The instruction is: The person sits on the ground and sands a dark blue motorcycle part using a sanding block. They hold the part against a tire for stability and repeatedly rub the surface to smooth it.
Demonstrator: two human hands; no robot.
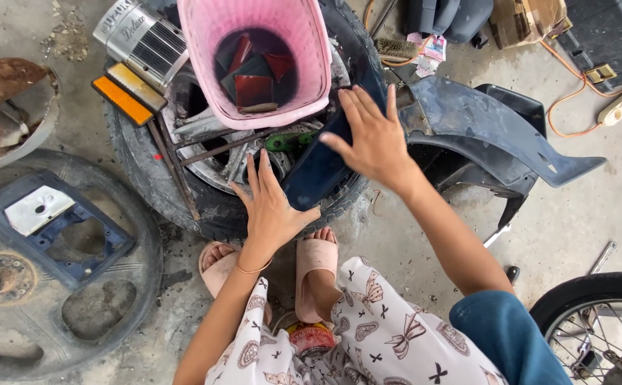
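The left hand (272, 207) lay flat, fingers spread apart, pressed on the lower end of a dark blue plastic panel (322, 167) and on the near edge of the car tyre (182, 196) beneath it. The right hand (371, 135) was likewise open, fingers splayed, palm resting on the upper end of the same panel; neither hand was closed around it. The panel lay tilted across the right side of the tyre, its lower end at the tyre's near edge and its upper end touching the dark blue fender (482, 125) that lay on the floor just to the right.

A pink plastic basket (254, 57) stood on the tyre's far side and contained red reflector pieces. An orange reflector bar (122, 100) and a chrome trim piece (143, 39) rested at the tyre's far-left edge. A second tyre (68, 335) carrying a blue frame (47, 228) lay on the floor to the left. Pink sandals (314, 267) stood at the tyre's near edge. A spoked wheel (596, 321) occupied the near-right corner of the floor.
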